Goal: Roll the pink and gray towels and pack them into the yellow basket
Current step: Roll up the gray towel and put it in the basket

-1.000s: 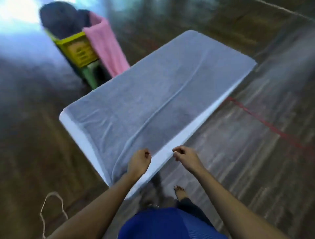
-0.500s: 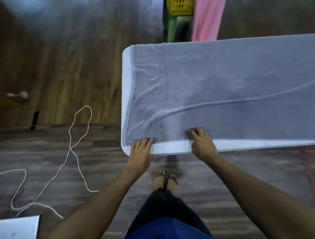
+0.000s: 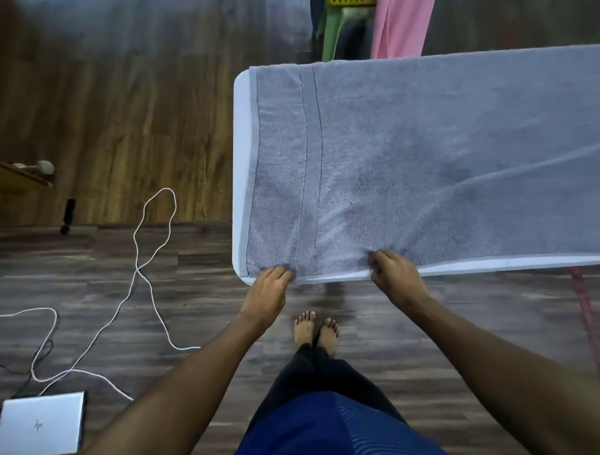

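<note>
I see both hands at the tabletop [image 3: 241,162] near edge, by its near-left corner. left hand [image 3: 269,289]: fingertips bent, pinching the gray towel [image 3: 422,162] hem. right hand [image 3: 394,276]: fingers curled, gripping the same hem. Towel lies flat across the tabletop. Beyond the far edge, a sliver of yellow basket [image 3: 350,2], pink towel [image 3: 401,29] hanging beside it; can't tell its contents

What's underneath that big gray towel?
A white table: only a strip of it shows along the left end and near edge of the gray towel. The rest of the tabletop is covered, so whether anything else lies under there cannot be seen.
</note>
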`<action>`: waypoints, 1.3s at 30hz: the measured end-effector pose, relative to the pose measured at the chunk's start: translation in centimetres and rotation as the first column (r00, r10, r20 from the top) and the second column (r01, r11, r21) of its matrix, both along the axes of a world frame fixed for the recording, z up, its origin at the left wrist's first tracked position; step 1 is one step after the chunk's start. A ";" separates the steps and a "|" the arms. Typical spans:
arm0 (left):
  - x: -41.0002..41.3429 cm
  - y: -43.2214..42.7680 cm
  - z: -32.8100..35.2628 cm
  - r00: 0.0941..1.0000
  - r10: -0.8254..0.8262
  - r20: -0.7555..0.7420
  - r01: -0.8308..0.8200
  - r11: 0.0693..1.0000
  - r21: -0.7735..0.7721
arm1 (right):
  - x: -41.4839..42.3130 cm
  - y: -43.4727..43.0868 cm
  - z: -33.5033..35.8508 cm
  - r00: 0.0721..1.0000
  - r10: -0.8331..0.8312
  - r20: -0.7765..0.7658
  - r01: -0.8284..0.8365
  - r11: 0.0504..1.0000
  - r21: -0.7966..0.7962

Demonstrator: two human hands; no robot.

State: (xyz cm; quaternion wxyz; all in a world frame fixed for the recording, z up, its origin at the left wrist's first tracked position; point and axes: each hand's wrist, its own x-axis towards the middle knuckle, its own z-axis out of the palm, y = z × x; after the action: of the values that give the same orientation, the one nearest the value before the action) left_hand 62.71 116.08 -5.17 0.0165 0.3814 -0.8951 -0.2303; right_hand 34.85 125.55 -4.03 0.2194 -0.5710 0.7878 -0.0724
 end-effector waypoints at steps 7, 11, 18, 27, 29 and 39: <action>1.8 2.8 -0.1 0.998 -0.036 0.057 0.030 0.995 0.096 | 2.0 4.2 -0.5 1.000 -0.015 -0.002 0.015 1.000 -0.015; 2.6 4.3 -0.6 0.997 -0.055 0.053 0.047 0.989 0.137 | 2.7 6.1 -1.5 0.999 -0.041 0.005 0.041 0.998 0.057; 0.3 4.4 0.0 0.999 -0.041 -0.004 0.041 0.999 0.025 | 1.8 7.2 -1.2 0.967 -0.250 0.058 0.250 0.968 -0.003; -13.1 4.3 0.9 0.982 -0.154 -0.105 0.153 0.988 -0.022 | -7.8 9.7 0.3 0.885 -0.437 0.157 0.455 0.885 -0.099; -17.5 5.4 0.9 0.978 -0.171 -0.123 0.170 0.985 -0.023 | -11.8 10.9 0.3 0.884 -0.442 0.149 0.463 0.870 -0.167; -38.3 14.9 0.4 0.995 -0.056 0.077 0.057 0.998 -0.003 | -35.0 18.3 1.0 0.976 -0.149 -0.157 0.161 0.985 0.064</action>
State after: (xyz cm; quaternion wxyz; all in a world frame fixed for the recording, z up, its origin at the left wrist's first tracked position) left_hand 24.38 131.01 -4.81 -0.0236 0.3645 -0.9061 -0.2134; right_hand -0.16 143.85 -2.99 0.1742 -0.5027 0.8466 -0.0156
